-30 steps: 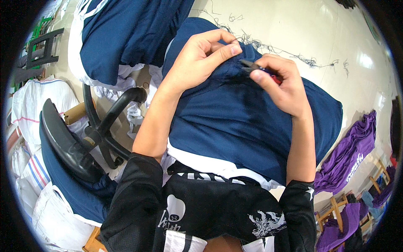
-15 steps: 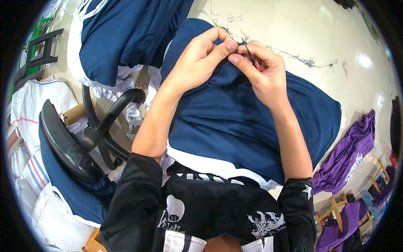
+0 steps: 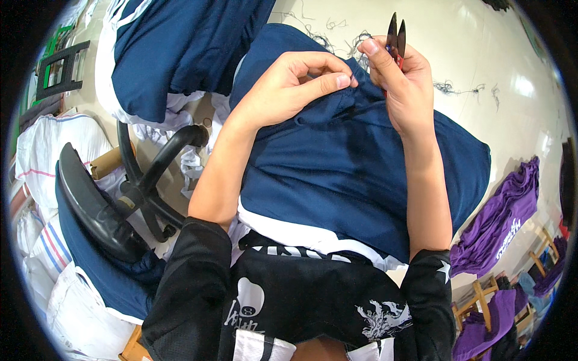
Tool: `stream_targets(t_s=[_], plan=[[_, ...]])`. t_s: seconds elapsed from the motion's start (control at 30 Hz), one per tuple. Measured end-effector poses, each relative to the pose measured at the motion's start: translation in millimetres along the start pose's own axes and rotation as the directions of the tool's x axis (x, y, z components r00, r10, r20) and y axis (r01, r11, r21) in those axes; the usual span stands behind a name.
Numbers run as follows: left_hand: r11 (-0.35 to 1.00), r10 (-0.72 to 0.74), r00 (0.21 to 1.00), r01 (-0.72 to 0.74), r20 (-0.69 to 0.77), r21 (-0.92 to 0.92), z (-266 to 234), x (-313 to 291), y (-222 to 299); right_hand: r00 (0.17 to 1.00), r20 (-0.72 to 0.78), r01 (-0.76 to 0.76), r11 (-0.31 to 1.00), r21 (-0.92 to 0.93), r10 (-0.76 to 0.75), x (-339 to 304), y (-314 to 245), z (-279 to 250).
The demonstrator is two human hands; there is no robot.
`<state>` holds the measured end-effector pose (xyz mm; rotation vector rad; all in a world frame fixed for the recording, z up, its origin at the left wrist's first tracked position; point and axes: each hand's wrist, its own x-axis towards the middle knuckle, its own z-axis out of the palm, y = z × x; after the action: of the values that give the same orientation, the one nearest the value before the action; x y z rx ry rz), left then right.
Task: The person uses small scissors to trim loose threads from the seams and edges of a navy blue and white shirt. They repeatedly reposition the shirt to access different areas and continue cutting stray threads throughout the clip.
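Forearms point(image 3: 224, 165) extended, left fingers point(image 3: 324, 61) pinched, right fingers point(image 3: 416, 65) curled

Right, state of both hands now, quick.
Left hand: closed, thumb and fingertips pinching the navy cloth.
Right hand: closed, holding thread snips, dark blades slightly apart.

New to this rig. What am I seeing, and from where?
No machine here: a person works bare-handed. The picture comes from a wide fisheye camera worn on the head, looking down, so straight edges bend near the rim; picture left is the person's left. The left hand pinches navy-blue cloth with a white border, spread before the body. The right hand holds small scissors with dark pointed blades, tips parted, pointing away. Beyond, loose dark threads lie on the pale glossy floor; crumpled purple cloth lies at right.
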<state>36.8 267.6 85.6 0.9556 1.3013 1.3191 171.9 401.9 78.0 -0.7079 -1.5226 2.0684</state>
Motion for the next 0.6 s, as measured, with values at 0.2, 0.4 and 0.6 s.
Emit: stream_targets(t_s=[0.2, 0.4, 0.6], plan=[[0.999, -0.046, 0.999, 0.046, -0.005, -0.002, -3, 1, -4, 1.000, -0.027, -0.007, 0.999, -0.054, 0.006, 16, 8, -26], [1.000, 0.000, 0.996, 0.001, -0.091, 0.019, -4, 4, -14, 0.954, -0.253, 0.006, 0.854, -0.520, -0.161, 37, 23, -89], [0.995, -0.042, 0.987, 0.056, -0.153, 0.088, -4, 2, -12, 0.985, -0.116, -0.031, 0.521, -0.853, -0.131, 7, -8, -80]])
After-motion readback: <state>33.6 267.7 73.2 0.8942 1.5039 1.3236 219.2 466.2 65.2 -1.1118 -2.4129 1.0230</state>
